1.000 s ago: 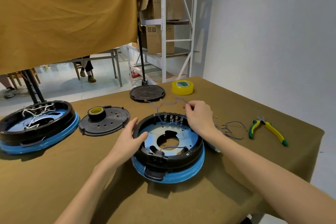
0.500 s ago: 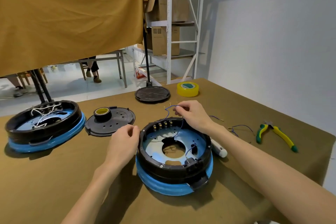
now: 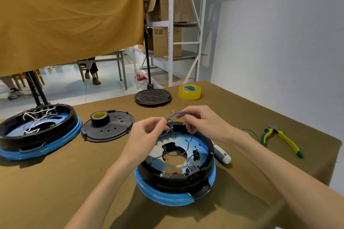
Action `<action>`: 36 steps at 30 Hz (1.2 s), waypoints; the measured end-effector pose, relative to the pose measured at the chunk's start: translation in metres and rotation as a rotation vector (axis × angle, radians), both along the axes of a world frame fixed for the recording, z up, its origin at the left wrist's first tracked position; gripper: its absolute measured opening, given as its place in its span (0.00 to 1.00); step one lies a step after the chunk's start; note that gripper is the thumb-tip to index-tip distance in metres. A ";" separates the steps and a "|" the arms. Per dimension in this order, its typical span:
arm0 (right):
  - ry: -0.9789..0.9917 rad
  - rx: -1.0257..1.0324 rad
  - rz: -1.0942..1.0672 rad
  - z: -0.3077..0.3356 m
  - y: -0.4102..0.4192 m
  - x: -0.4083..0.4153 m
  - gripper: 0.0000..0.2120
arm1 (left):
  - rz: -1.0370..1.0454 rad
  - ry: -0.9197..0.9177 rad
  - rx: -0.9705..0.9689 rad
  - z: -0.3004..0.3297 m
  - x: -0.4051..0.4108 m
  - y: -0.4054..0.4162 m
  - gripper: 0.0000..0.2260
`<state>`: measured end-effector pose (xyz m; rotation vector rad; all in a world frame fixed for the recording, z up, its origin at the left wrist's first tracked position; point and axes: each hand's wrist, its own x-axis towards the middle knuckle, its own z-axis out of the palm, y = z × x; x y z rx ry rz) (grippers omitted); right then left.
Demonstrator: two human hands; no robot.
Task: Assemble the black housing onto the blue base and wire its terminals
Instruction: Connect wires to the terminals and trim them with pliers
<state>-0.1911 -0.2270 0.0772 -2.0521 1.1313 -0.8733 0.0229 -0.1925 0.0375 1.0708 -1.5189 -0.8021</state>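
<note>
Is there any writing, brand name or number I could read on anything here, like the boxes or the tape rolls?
No text here can be read.
Cardboard boxes on the shelf: dark printed patches, too blurred to read.
Yellow tape roll: green core label, no legible words.
White tool beside the black housing: small dark marks, too small to read.
Pliers: no marking visible.

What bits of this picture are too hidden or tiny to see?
- Head view: the terminals on the black housing sit behind the left hand and right hand.
- The white tool is half hidden by the housing and right arm.
- The wire ends are too small to read.
- The pliers jaws are blurred.
</note>
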 end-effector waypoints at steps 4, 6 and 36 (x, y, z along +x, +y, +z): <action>0.066 0.113 0.107 -0.003 0.003 -0.004 0.16 | 0.039 0.104 0.089 -0.001 -0.004 -0.006 0.08; 0.031 0.133 0.143 -0.002 0.001 -0.007 0.15 | 0.070 0.163 0.128 -0.002 -0.004 -0.010 0.08; -0.599 0.424 -0.059 -0.041 -0.038 -0.007 0.07 | 0.052 0.219 0.213 -0.014 0.000 -0.049 0.09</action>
